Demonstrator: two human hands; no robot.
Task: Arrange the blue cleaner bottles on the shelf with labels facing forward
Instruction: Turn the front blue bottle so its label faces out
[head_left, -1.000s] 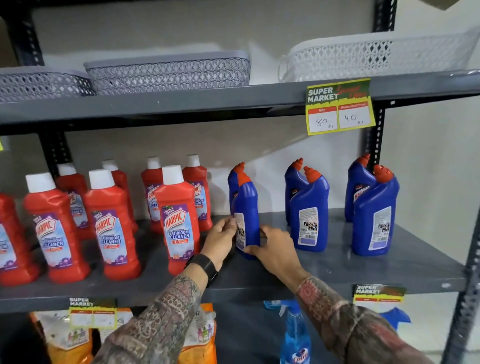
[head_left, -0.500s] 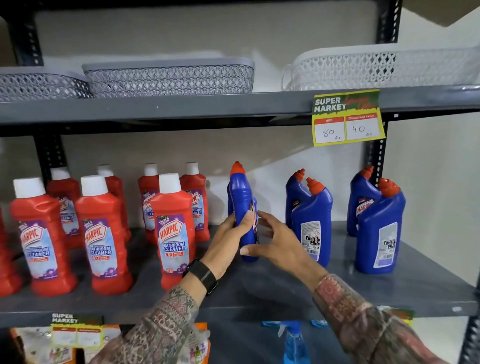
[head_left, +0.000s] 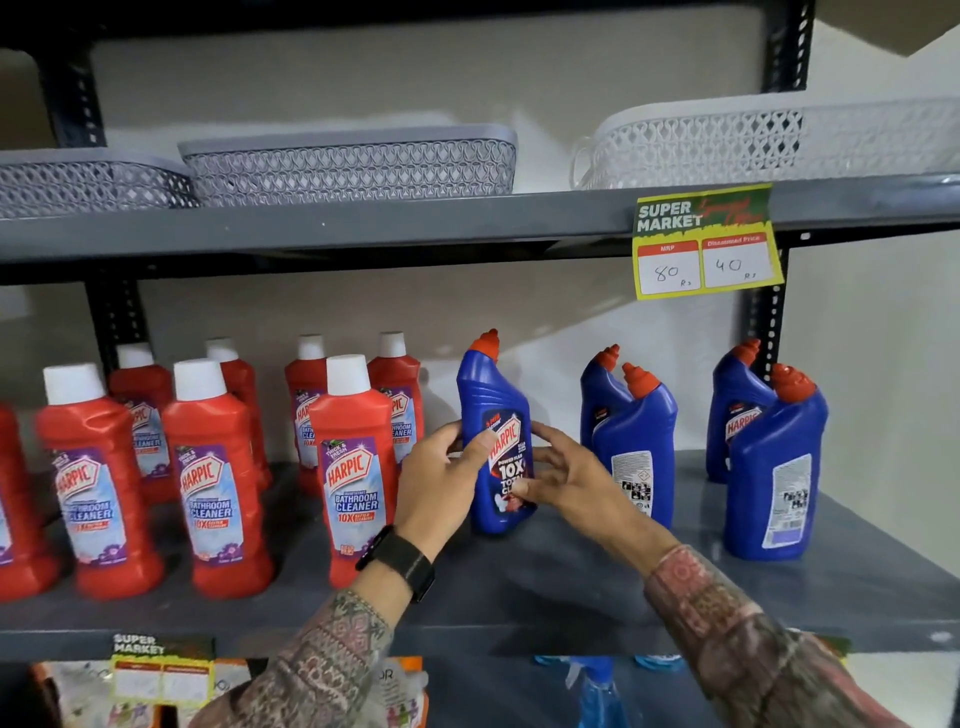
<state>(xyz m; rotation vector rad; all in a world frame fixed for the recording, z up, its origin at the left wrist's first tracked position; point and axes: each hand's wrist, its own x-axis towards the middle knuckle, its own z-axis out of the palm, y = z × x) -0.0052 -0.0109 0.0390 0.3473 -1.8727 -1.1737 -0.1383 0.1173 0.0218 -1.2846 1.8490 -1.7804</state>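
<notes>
A blue cleaner bottle (head_left: 491, 400) with a red cap stands on the grey middle shelf (head_left: 545, 587), its front label now toward me. My left hand (head_left: 439, 486) grips its left side and my right hand (head_left: 563, 475) its right side. Right of it stand two blue bottles: the front one (head_left: 641, 436) shows its back label, the one behind (head_left: 597, 384) is mostly hidden. At the far right a front bottle (head_left: 779, 467) shows its back label, and the one behind (head_left: 735, 395) shows part of its front label.
Several red bathroom cleaner bottles (head_left: 353, 467) fill the shelf's left half. Grey baskets (head_left: 348, 161) and a white basket (head_left: 769, 140) sit on the upper shelf, where a price tag (head_left: 706, 244) hangs. Spray bottles and pouches show below.
The blue bottle in my hands has been turned from back label, through side-on, to front label facing me. Both hands stayed on it; the view moved closer.
</notes>
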